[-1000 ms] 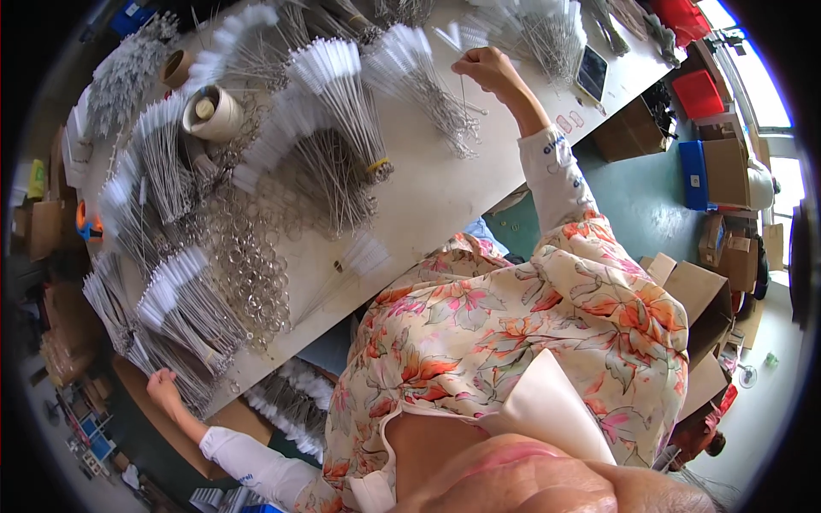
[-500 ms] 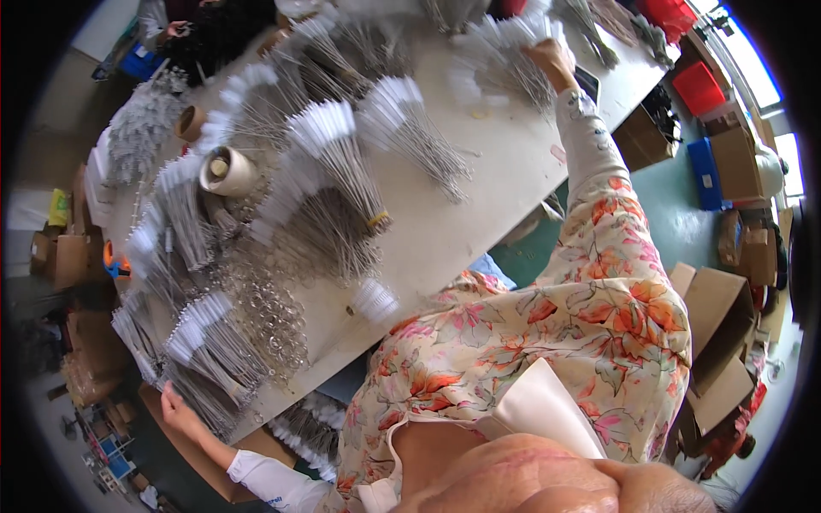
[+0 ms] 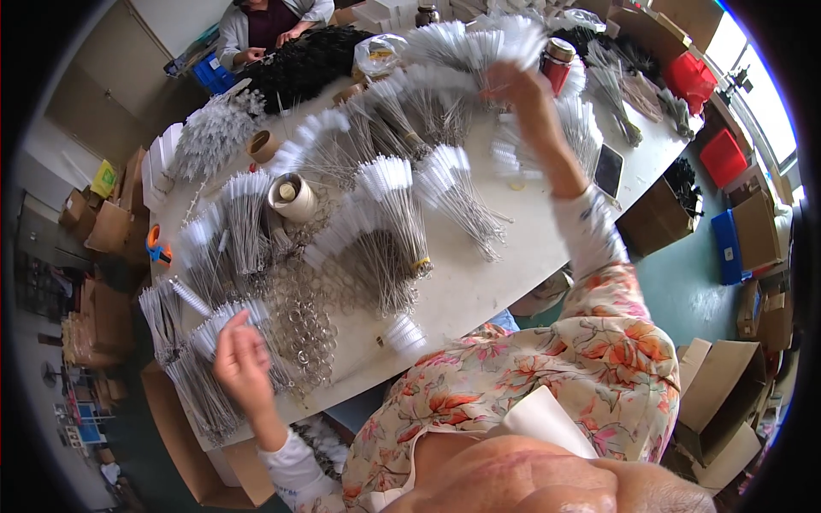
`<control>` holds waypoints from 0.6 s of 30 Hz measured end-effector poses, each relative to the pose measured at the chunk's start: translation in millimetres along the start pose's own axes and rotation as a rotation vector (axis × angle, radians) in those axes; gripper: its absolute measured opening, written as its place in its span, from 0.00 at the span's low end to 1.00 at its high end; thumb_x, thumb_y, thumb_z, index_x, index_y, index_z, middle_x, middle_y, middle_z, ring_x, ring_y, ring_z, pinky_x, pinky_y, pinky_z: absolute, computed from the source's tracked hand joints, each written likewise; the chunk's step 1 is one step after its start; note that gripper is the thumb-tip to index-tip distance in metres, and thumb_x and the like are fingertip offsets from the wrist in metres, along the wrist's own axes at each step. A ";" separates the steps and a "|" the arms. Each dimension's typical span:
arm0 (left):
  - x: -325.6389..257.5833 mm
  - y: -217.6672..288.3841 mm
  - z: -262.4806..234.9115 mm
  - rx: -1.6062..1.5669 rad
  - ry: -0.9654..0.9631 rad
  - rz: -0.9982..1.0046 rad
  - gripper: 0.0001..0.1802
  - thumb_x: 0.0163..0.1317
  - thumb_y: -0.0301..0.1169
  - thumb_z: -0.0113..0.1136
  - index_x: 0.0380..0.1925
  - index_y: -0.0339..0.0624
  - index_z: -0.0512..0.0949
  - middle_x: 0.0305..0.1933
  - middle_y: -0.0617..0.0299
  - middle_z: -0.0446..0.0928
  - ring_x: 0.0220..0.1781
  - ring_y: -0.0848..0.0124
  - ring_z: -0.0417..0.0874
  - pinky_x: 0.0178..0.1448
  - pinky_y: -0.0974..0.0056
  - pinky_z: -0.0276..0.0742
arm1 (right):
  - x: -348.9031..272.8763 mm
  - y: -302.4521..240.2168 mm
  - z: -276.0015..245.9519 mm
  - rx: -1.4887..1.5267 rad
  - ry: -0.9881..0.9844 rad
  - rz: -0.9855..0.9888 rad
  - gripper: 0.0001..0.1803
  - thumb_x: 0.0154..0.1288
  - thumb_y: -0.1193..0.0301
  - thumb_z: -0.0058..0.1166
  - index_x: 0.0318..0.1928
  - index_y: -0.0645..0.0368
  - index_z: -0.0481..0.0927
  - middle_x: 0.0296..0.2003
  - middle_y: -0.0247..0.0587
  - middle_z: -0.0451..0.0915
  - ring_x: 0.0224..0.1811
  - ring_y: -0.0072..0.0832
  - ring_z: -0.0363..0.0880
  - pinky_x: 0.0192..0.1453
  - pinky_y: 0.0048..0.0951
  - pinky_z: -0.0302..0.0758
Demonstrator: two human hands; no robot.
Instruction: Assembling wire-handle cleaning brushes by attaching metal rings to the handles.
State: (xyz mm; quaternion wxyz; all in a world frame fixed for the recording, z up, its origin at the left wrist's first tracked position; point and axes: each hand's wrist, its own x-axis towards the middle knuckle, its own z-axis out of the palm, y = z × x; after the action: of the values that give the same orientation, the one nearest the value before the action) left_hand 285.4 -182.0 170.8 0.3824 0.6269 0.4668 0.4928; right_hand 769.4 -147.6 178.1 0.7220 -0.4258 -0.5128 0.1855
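Observation:
Bundles of wire brushes with white bristle heads and thin metal handles cover much of the table (image 3: 513,239). My left hand (image 3: 244,363) is over the brush bundles at the near left, fingers apart, with nothing visible in it. Close by, one loose white brush (image 3: 190,296) lies across a bundle. A pile of small metal rings (image 3: 304,333) spreads to that hand's right. My right hand (image 3: 517,85) reaches across to a far bundle of white brushes (image 3: 475,51). Motion smears its fingers, so whether it grips any is unclear.
A red thermos (image 3: 558,64) and a dark phone (image 3: 609,169) are at the right. A tape roll (image 3: 291,197) stands among the bundles. Orange-handled scissors (image 3: 157,246) lie at the left edge. Across the table, a person (image 3: 278,26) sits behind black bristly items (image 3: 312,64).
The view has shifted, bringing more of the table's far side into sight. My right hand has moved left to the far bundles; my left hand has come in over the near-left brushes.

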 end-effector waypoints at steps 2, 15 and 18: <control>-3.6 0.5 45.9 -0.091 -0.097 0.146 0.14 0.67 0.28 0.45 0.49 0.33 0.72 0.22 0.68 0.68 0.17 0.85 0.64 0.18 0.79 0.60 | -48.0 -12.4 83.8 0.346 -0.291 0.167 0.14 0.66 0.69 0.42 0.41 0.67 0.76 0.46 0.47 0.75 0.49 0.33 0.74 0.55 0.36 0.70; 3.3 4.1 81.5 0.255 -0.221 0.725 0.09 0.57 0.18 0.54 0.39 0.34 0.71 0.43 0.51 0.69 0.37 0.64 0.77 0.45 0.66 0.76 | -148.0 -25.7 195.4 0.608 -0.477 0.769 0.18 0.68 0.58 0.44 0.42 0.61 0.78 0.39 0.36 0.78 0.42 0.24 0.76 0.48 0.24 0.72; -8.2 -22.9 99.1 0.282 -0.101 0.826 0.22 0.47 0.18 0.63 0.46 0.39 0.75 0.47 0.52 0.68 0.49 0.61 0.72 0.48 0.63 0.73 | -152.2 -34.4 213.3 1.137 -0.188 1.019 0.10 0.70 0.66 0.42 0.42 0.58 0.73 0.31 0.33 0.78 0.35 0.21 0.77 0.41 0.23 0.75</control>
State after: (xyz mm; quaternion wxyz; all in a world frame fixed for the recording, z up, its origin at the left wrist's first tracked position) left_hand 376.6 -185.5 125.2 0.0865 0.8303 0.2204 0.5046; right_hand 510.3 -183.8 140.9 0.6085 -0.1554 -0.1385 0.7658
